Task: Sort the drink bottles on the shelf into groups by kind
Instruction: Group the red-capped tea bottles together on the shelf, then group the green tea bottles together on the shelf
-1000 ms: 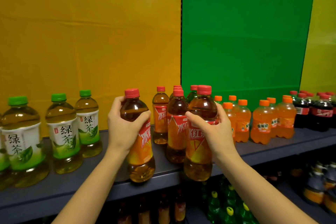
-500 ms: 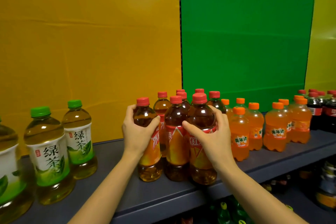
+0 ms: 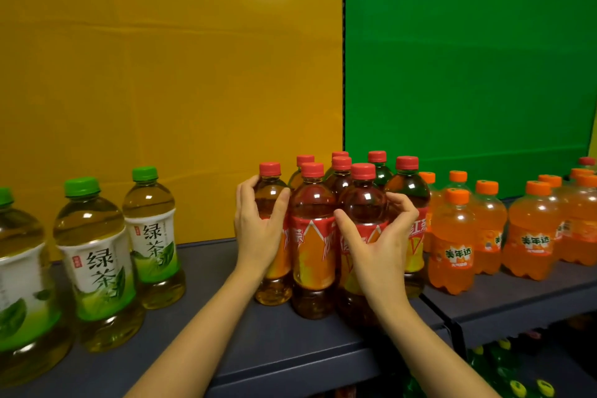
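Fingers of left hand (image 3: 258, 233) and right hand (image 3: 376, 245) wrap upright red teas (image 3: 311, 245) near shelf (image 3: 200, 326) front edge, midway between green teas (image 3: 97, 268) and orange sodas (image 3: 452, 242).

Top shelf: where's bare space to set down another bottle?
Bare shelf between the green tea bottles and the red-cap tea cluster, plus the front edge strip below the forearms. Crowded: the cluster, with the left hand and right hand around two bottles, packed against the orange soda bottles.
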`<state>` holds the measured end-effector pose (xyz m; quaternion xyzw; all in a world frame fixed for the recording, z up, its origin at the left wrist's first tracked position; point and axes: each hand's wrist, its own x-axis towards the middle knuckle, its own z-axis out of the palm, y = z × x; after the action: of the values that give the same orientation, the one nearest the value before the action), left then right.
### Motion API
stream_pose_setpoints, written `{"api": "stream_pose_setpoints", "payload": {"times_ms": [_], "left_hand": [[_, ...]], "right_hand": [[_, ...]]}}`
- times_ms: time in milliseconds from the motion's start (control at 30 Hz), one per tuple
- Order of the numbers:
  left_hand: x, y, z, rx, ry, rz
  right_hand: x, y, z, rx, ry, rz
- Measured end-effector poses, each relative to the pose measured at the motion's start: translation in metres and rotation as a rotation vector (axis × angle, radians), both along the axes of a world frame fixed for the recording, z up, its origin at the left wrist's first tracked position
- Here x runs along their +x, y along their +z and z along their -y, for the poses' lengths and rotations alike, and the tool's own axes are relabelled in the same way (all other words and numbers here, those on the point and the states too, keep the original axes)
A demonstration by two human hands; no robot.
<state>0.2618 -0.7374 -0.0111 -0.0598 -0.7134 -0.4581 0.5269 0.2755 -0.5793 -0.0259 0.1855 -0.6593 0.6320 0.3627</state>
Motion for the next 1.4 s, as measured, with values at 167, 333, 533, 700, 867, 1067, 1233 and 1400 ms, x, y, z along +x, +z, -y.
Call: {"api": "stream_pose_setpoints", "payload": {"times_ms": [167,333,533,700,867,1067,1233,1400], "left_hand": [[0.011,0.003,0.003,-0.087,0.051,0.150],[0.040,-0.002,0.014,-0.134,0.053,0.339],[0.111,-0.029,0.040,-0.277,0.325,0.183],[0.155,-0.045,0.079,-0.244,0.571,0.118],[0.167,-0.052,0.113,-0.177,0.680,0.209],[0.157,-0.067,0.131,-0.163,0.515,0.399],[0.145,-0.073,0.150,-0.018,0.350,0.488],[0.137,-0.068,0.160,0.020,0.212,0.500]], "right_hand": [[0.002,-0.003,-0.002,0.045,-0.013,-0.021],[0.015,-0.009,-0.006,0.153,-0.067,-0.091],[0.048,-0.012,0.011,0.135,-0.006,-0.331],[0.061,-0.014,0.057,0.230,0.231,-0.324],[0.050,-0.014,0.122,0.454,0.411,-0.164],[0.022,-0.010,0.207,0.498,0.614,0.199],[0.007,-0.019,0.235,0.448,0.791,0.453],[-0.001,-0.027,0.235,0.476,0.754,0.458]]}}
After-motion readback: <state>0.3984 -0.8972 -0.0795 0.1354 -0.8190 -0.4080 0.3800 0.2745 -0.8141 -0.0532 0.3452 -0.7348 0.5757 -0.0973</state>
